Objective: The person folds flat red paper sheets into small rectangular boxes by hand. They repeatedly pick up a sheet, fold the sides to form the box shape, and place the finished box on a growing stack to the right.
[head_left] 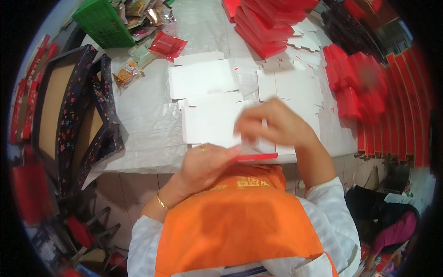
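Observation:
At the near edge of the table, my left hand (210,162) grips the left end of a cardboard box blank (256,157), red along its near edge and white inside. My right hand (273,122) is just above the blank with its fingers curled down. Motion smears those fingertips, so whether they pinch the card cannot be made out. Beyond my hands lie flat white box blanks (210,117) with cut flaps. Another group of white blanks (295,87) lies to their right, partly behind my right hand.
A tall stack of red boxes (263,27) stands at the far side, with more red boxes (353,78) at right. Dark floral box trays (76,106) lean at left. Snack packets (168,45) lie beside a green basket (102,23). Another person (392,226) is at lower right.

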Tool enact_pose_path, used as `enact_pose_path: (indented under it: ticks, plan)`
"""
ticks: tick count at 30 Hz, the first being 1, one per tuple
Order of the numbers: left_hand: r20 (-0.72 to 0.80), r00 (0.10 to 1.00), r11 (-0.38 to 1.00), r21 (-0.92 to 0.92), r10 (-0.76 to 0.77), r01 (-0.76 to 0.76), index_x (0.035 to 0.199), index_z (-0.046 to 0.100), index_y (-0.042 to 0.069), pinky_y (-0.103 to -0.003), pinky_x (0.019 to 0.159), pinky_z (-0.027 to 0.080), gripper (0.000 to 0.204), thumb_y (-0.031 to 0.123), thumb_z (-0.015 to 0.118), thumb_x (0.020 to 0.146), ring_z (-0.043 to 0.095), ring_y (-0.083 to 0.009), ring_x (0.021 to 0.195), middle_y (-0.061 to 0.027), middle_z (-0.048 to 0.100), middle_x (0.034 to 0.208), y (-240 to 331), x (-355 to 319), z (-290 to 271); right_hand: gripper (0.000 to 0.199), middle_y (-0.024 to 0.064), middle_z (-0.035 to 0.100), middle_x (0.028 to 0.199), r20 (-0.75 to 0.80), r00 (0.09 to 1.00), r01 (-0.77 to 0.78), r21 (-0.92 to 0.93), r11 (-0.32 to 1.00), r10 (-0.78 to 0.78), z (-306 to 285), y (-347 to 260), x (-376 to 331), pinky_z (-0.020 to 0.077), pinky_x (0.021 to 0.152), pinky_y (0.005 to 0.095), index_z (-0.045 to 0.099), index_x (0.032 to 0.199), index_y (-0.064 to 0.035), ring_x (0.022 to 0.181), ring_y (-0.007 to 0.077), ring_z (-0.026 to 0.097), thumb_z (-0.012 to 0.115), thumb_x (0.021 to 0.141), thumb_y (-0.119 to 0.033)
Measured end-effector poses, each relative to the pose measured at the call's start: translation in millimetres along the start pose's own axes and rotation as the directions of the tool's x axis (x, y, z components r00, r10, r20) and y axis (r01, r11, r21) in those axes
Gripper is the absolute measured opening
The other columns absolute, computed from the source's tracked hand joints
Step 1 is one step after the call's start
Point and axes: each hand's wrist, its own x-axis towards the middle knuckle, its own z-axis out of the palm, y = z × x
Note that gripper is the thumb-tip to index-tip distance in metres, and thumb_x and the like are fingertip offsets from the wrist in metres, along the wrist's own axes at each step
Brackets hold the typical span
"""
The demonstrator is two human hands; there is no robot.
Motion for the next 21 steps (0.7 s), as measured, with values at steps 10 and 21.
enact_pose_path:
  ticks: [10, 21]
  plan:
    - [0.095, 0.994, 0.998, -0.04, -0.053, 0.057, 0.12, 0.069, 0.005, -0.032, 0.065, 0.053, 0.037, 0.003, 0.073, 0.083, 0.068, -0.0236, 0.073, -0.0091, 0.072, 0.088, 2, -14, 4, 0.038, 0.0166, 0.066, 0.108, -0.263, 0.947, -0.317, -0.7, 0.639, 0.182, 23, 131, 89, 0.0491, 0.09, 0.0406, 0.063, 0.107, -0.0019, 0.103, 0.0328, 0.061, 0.078, 0.078, -0.022]
    - [0.046, 0.693, 0.609, -0.44, -0.719, 0.66, 0.125, 0.062, -0.004, -0.028, 0.091, 0.053, 0.036, 0.002, 0.068, 0.091, 0.064, -0.0137, 0.102, -0.0108, 0.069, 0.117, -29, -43, 31, 0.016, 0.017, 0.064, 0.091, -0.149, 0.989, -0.096, -0.624, 0.776, 0.003, 41, 145, 83, 0.0508, 0.075, 0.0476, 0.059, 0.096, -0.0021, 0.085, 0.038, 0.065, 0.065, 0.084, -0.011]
